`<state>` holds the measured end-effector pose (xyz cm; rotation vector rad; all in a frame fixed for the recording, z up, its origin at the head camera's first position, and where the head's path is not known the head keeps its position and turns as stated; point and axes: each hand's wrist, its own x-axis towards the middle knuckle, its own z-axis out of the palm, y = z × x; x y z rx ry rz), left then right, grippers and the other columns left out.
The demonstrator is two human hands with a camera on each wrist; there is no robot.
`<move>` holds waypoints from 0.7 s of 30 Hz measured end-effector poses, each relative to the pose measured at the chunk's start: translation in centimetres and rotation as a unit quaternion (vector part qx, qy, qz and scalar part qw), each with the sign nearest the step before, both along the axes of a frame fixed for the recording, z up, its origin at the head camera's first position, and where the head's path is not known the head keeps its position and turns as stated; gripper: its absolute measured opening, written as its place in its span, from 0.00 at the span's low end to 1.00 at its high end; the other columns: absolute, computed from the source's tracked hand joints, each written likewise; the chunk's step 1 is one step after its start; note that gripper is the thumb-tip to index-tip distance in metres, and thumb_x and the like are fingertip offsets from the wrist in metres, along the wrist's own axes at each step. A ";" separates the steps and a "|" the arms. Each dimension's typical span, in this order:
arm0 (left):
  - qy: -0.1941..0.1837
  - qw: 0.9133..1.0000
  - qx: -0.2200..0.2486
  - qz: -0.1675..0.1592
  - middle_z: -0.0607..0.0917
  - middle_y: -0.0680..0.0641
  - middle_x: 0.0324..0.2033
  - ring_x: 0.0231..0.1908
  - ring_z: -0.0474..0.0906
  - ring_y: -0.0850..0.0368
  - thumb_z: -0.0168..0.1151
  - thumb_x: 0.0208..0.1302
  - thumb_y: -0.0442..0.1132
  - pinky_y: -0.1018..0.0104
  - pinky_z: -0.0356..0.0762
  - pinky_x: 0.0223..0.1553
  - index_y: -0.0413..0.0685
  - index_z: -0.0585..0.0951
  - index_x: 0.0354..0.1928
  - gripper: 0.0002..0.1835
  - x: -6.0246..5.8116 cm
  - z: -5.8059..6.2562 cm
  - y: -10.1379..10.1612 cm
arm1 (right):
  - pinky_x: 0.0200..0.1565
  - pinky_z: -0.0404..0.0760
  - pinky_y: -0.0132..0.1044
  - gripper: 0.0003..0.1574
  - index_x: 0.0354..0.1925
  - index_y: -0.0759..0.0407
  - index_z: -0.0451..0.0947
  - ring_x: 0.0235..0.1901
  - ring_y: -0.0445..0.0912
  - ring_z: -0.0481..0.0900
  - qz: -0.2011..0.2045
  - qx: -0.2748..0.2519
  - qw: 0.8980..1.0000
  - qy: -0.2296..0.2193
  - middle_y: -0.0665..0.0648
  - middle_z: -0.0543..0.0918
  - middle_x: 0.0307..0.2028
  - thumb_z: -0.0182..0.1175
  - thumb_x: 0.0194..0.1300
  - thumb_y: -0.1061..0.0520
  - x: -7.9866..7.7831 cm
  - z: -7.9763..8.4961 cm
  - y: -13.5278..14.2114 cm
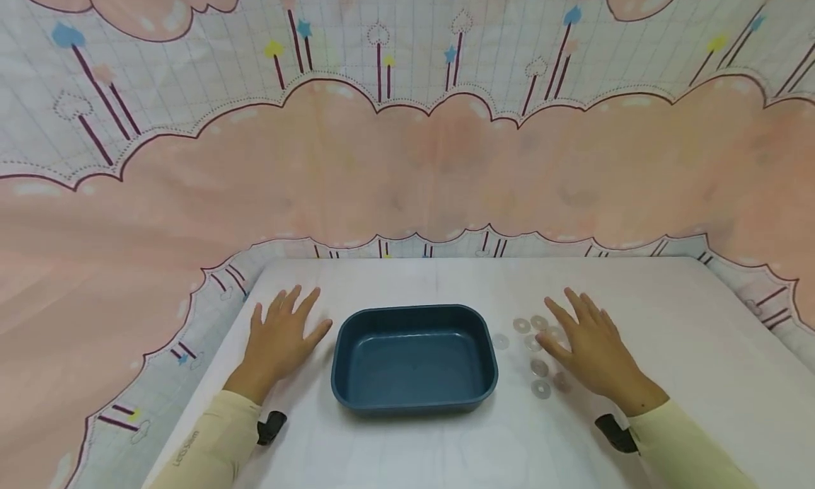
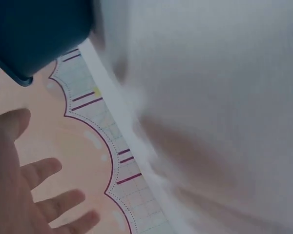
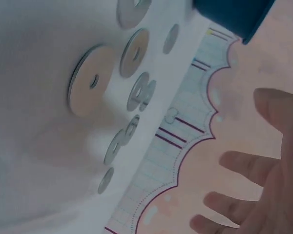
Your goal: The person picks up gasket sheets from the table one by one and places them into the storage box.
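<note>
Now, right hand [image 1: 588,347]: fingers extended and spread well apart, grasping nothing; it appears raised above the table, with thumb and fingertips reaching over the washers.
Left hand [image 1: 280,344]: spread just as wide, thumb out to the right, with nothing in its grasp; it appears raised too, beside the tray's left end and apart from it.
Washers [image 1: 540,368]: flat grey rings lying scattered on the table, right of the tray and below or just left of the right hand; some look close together, though whether they touch I cannot tell.
Washer handling: they look like metal, so probably stiff, light singly and hard to break; being thin, flat and smooth, they may skid rather than lift.
Washer hold: best pinched across the outer rim with thumb and fingertip, one edge tipped up first; the centre hole offers a second edge.
Blue tray [image 1: 414,403]: upright between the hands, its inside bare; it looks like rigid, glossy plastic, likely light and easily nudged, best held by the left and right rims.
White table [image 1: 439,461]: under everything, with patterned cloth [image 1: 407,170] beyond its far edge.
</note>
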<state>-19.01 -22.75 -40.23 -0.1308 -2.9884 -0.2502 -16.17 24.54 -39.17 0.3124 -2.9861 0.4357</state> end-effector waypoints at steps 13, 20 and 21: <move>-0.114 0.929 0.353 -0.006 0.76 0.48 0.29 0.23 0.69 0.59 0.45 0.79 0.50 0.68 0.68 0.23 0.50 0.77 0.64 0.21 1.6 -1.3 0.8 | 0.22 0.72 0.31 0.16 0.50 0.59 0.77 0.22 0.41 0.71 0.024 -0.152 0.980 -0.126 0.51 0.76 0.27 0.64 0.67 0.54 1.3 -0.7 -1.6; -0.196 0.867 0.455 -0.058 0.73 0.50 0.24 0.21 0.67 0.60 0.46 0.76 0.40 0.70 0.68 0.23 0.43 0.76 0.64 0.20 1.0 -2.0 1.2 | 0.21 0.67 0.31 0.13 0.45 0.57 0.77 0.20 0.42 0.68 0.025 -0.152 0.975 -0.161 0.51 0.74 0.23 0.67 0.64 0.57 1.6 -2.0 -0.6; -0.203 0.862 0.461 -0.061 0.73 0.50 0.24 0.21 0.67 0.60 0.47 0.76 0.39 0.70 0.68 0.23 0.43 0.76 0.64 0.20 0.9 -2.0 1.2 | 0.22 0.68 0.31 0.14 0.46 0.57 0.76 0.20 0.42 0.69 0.020 -0.154 0.974 -0.167 0.51 0.74 0.23 0.67 0.64 0.57 1.6 -2.2 -0.5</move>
